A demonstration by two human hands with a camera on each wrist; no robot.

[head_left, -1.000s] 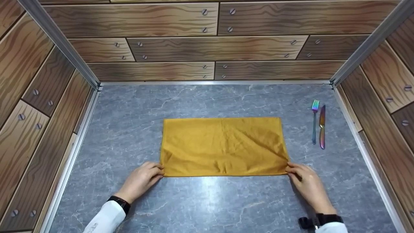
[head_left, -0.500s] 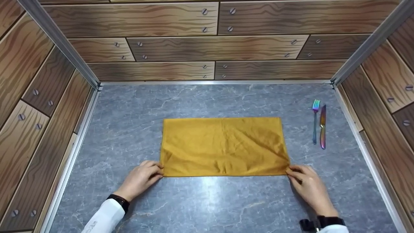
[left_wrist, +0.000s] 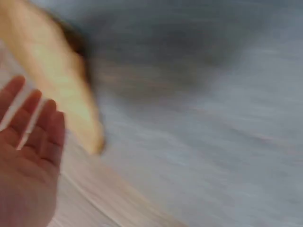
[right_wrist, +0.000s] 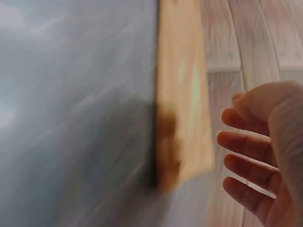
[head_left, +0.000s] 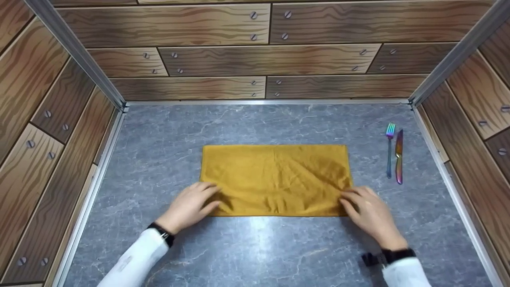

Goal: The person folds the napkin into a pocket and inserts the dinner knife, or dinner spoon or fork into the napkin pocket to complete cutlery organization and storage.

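Note:
A mustard-yellow cloth [head_left: 275, 179] lies as a wide rectangle, with creases across its right half. Over its near left corner hovers my left hand [head_left: 187, 207], thumb and fingers spread apart and holding nothing. My right hand [head_left: 370, 215] is at the near right corner, its fingers slightly bent, with no cloth gripped. In the left wrist view the left hand [left_wrist: 31, 151] shows its loose fingers apart from the cloth [left_wrist: 61, 71]. The right wrist view shows the right hand [right_wrist: 265, 146] likewise apart from the cloth [right_wrist: 184, 94]; both wrist views are blurred.
A rainbow-coloured fork [head_left: 389, 151] and a matching knife [head_left: 399, 157] lie side by side to the right of the cloth. The grey marbled tabletop [head_left: 167, 131] is bounded by wood-patterned walls [head_left: 223, 59] at the back and both sides.
Both hands have let go of the cloth's near corners, lifted, and moved inward and slightly away from me over the cloth. The cloth, fork and knife lie as before.

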